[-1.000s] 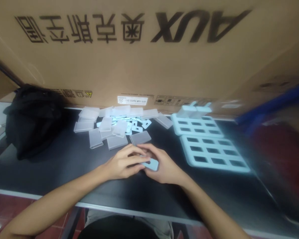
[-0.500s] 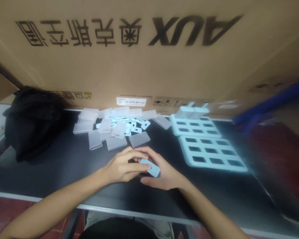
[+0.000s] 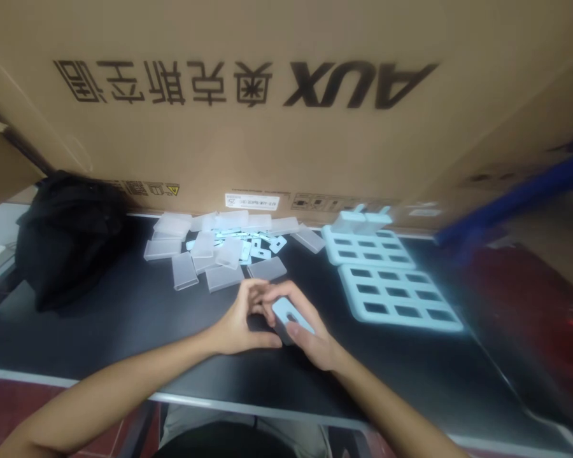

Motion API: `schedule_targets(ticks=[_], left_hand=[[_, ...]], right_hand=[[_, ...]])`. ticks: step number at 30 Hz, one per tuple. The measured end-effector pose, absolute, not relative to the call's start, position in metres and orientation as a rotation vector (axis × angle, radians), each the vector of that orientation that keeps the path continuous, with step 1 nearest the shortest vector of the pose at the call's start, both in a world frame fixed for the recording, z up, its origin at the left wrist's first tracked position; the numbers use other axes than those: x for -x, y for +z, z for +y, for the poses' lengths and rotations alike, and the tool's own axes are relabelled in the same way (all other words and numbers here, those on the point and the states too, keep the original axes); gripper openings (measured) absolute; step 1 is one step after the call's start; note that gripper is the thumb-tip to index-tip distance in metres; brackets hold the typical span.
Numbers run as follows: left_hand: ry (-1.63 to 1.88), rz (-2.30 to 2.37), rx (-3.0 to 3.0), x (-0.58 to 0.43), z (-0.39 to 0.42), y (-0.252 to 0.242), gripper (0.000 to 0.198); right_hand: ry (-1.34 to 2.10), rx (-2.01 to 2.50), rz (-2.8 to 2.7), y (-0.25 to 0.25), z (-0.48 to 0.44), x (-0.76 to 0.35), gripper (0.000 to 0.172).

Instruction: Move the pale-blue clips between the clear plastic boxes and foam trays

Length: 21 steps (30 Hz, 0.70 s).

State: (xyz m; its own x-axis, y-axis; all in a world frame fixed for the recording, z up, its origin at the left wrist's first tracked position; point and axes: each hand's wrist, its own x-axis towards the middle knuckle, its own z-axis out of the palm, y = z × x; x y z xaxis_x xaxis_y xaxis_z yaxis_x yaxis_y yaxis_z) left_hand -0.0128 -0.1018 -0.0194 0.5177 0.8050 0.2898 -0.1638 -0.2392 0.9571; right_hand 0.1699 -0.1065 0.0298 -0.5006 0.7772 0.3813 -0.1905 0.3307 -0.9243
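Note:
A small box with a translucent sleeve and a light blue slotted cap (image 3: pixel 282 308) is between my hands above the table's front. My right hand (image 3: pixel 314 336) grips it, with the thumb on the cap near the slot and the fingers round the far side. From the left, my left hand (image 3: pixel 239 321) meets the box with bent fingers and a straight thumb at its lower edge; the fingertips are partly hidden. Beyond the hands lie several loose translucent sleeves (image 3: pixel 224 278) and a pile of light blue slotted caps (image 3: pixel 260 253).
To the right lie two light blue trays with rectangular openings, a near tray (image 3: pixel 356 304) and a far tray (image 3: pixel 332 245). Two capped boxes (image 3: pixel 351 222) stand in the far one. A black bag (image 3: pixel 69 242) sits left. A large cardboard box (image 3: pixel 267 146) walls off the back.
My left fingers and thumb have come off the top of the blue cap to the box's left side. The right thumb now rests on the cap, and the box has turned, showing its slot.

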Motion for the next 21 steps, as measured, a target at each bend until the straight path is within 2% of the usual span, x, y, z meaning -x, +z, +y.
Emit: schedule_targets(ticks=[3,8,12,15,18,20,21], left_hand=[[0.831,0.609,-1.409,0.016,-0.098,-0.010,0.068],[0.950,0.604,-1.367,0.015,-0.094,-0.003,0.070],[0.945,0.656,-1.387,0.014,-0.095,-0.009,0.048],[0.932,0.680,-1.464,0.016,-0.098,-0.011,0.034],[0.946,0.653,-1.463,0.019,-0.099,-0.010,0.035],[0.931,0.654,-1.397,0.020,-0.099,-0.010,0.035],[0.919,0.664,-1.369,0.021,-0.099,-0.010,0.037]], right_hand=[[1.233,0.431,-1.822,0.039,-0.102,-0.160,0.033],[0.897,0.454,-2.051,0.044,-0.094,-0.154,0.023],[0.629,0.536,-2.156,0.042,-0.094,-0.156,0.021],[0.631,0.486,-2.264,0.049,-0.090,-0.162,0.026],[0.857,0.342,-2.307,0.059,-0.071,-0.170,0.048],[0.887,0.486,-2.266,0.063,-0.049,-0.173,0.057],[0.819,0.642,-2.266,0.063,-0.036,-0.172,0.053]])
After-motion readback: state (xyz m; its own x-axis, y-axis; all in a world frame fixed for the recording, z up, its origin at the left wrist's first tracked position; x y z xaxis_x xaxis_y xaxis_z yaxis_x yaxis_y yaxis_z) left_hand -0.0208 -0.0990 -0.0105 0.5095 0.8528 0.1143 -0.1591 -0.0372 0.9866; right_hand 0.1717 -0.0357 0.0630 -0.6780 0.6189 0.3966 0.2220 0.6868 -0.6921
